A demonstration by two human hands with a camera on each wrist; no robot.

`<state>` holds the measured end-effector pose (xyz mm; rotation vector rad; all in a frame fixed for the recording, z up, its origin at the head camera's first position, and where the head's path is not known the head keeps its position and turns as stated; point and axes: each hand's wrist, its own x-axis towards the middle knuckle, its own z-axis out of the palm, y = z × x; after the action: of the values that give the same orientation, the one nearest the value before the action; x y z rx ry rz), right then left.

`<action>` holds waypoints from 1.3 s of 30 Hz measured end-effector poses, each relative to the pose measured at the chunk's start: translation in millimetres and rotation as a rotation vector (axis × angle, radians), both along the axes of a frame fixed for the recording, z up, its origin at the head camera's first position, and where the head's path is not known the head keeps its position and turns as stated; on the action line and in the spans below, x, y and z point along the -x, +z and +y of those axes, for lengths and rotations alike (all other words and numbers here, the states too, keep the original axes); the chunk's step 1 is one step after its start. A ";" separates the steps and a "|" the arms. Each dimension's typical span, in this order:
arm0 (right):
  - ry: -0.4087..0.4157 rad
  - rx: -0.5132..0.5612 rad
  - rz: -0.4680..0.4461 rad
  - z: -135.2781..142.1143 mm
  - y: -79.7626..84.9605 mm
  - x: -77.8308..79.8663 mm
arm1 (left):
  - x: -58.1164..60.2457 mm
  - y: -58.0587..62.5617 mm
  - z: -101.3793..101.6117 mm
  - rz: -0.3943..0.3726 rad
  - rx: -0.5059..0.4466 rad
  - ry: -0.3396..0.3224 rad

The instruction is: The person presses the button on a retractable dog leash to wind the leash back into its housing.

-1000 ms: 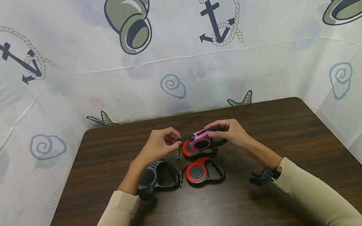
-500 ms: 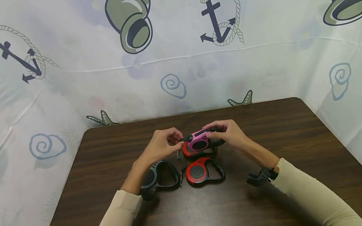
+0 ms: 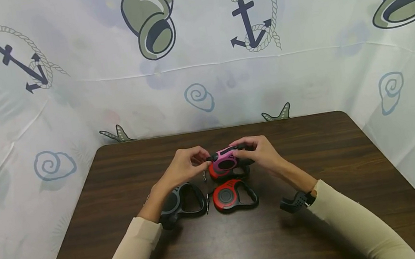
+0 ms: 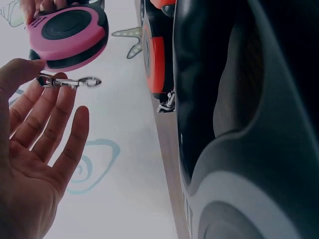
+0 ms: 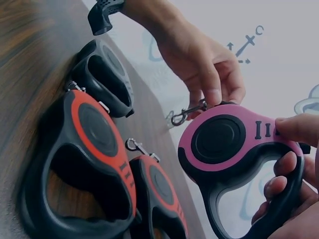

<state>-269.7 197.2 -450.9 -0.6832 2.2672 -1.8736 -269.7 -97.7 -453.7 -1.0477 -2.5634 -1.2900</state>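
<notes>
A pink and black retractable dog leash is held up over the far middle of the table. My right hand grips its black handle, thumb on the pink casing in the right wrist view. My left hand pinches the strap end by the casing's nose, between thumb and fingers. From that pinch a silver metal clip sticks out in front of the other fingers. Partly behind the pink leash lies a red and black retractable leash. Nearer stands a second red leash.
A grey and black retractable leash lies on the left, partly hidden by my left wrist. Metal clips of the red leashes lie between it and them. The brown wooden table backs onto a white patterned cloth.
The pink leash and my right hand have shifted slightly left toward my left hand. The stretch of black strap between them has shortened. The leashes on the table stay put.
</notes>
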 end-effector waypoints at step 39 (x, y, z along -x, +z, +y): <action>0.040 0.179 -0.189 -111.1 -15.2 36.7 | 18.3 -1.4 -94.0 -0.263 0.085 0.192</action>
<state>-306.4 86.1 -466.1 -0.5417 1.9760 -2.0439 -288.0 -191.8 -455.0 -0.6589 -2.8483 -1.3587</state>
